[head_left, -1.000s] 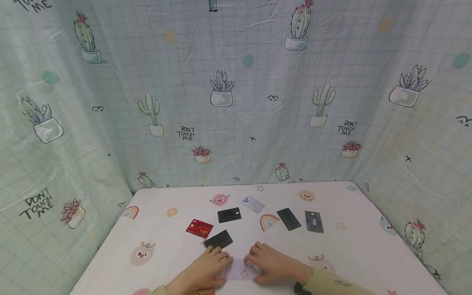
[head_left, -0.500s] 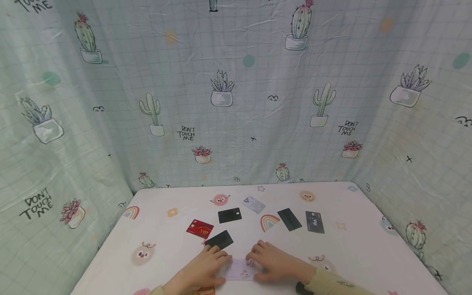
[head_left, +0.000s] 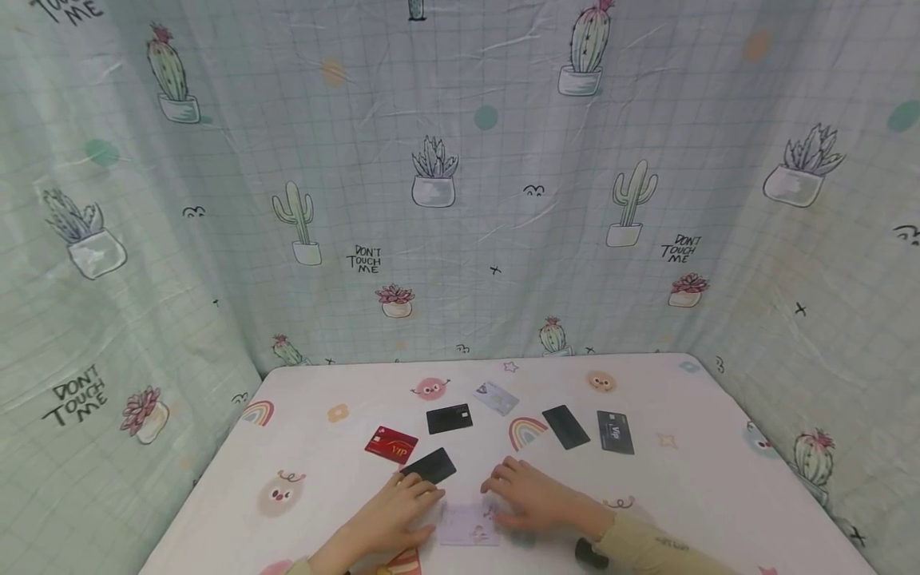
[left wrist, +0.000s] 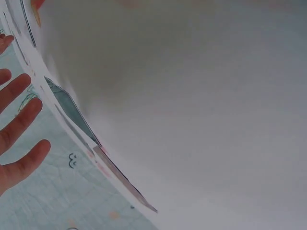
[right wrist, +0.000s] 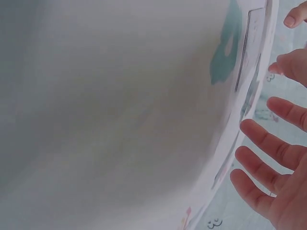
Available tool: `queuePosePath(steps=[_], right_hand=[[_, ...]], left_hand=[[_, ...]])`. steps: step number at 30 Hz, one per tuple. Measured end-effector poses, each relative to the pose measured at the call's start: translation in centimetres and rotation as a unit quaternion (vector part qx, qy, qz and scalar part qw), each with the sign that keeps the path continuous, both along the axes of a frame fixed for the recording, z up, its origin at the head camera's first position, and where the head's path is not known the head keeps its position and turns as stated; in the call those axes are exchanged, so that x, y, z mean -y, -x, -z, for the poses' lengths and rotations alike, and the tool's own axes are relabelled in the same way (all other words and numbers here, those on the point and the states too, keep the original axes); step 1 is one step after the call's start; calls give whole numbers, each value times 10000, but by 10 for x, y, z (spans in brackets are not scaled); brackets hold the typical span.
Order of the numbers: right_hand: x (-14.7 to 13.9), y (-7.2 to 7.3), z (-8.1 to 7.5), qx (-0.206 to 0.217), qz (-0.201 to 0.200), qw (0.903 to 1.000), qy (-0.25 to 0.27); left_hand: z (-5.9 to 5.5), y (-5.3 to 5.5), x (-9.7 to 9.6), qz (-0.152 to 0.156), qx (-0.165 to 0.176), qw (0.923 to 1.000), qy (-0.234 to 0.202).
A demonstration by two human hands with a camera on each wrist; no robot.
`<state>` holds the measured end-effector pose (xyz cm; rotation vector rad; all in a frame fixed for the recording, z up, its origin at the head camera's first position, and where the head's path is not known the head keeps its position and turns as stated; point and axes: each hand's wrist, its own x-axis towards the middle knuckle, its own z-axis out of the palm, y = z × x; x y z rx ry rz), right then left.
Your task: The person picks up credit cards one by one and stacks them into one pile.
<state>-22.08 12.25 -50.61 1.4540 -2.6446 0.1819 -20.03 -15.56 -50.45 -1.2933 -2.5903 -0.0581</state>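
Note:
A pale lilac card with a small printed figure (head_left: pixel 463 527) lies flat on the white table, between the two hands. My left hand (head_left: pixel 391 511) is at its left side, fingers loosely bent, the fingertips close to a black card (head_left: pixel 431 465). At its right side is my right hand (head_left: pixel 535 499), its fingers overlapping the card's right edge in the head view. In the left wrist view the left hand's fingers (left wrist: pixel 24 117) are spread and hold nothing. The right hand's fingers (right wrist: pixel 261 167) likewise are apart, with nothing between them, in the right wrist view.
Farther back lie a red VIP card (head_left: pixel 391 445), a black card with a chip (head_left: pixel 449 418), a silvery card (head_left: pixel 496 397), a plain black card (head_left: pixel 565 427) and a grey Vip card (head_left: pixel 615 432). An orange-red item (head_left: pixel 404 563) shows below the left hand.
Both hands have drawn slightly off the lilac card, moving a little away from me, and more of its sides shows. The other cards stay where they were.

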Motion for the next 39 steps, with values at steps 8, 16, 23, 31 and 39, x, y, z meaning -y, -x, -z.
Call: queuePosePath(steps=[8, 16, 23, 31, 39], right_hand=[[0, 5, 0, -21, 91, 10000, 0], [3, 10, 1, 47, 154, 9999, 32], [10, 15, 1, 290, 250, 9993, 14], [16, 20, -2, 403, 341, 9986, 55], [19, 25, -1, 305, 335, 9990, 22]], left_hand=[[-2, 1, 5, -29, -243, 9996, -110], [-1, -1, 10, -235, -93, 9996, -94], [-3, 0, 16, -494, -147, 9987, -62], [-1, 3, 23, -872, 183, 9960, 31], [-2, 6, 28, -1129, 452, 9926, 42]])
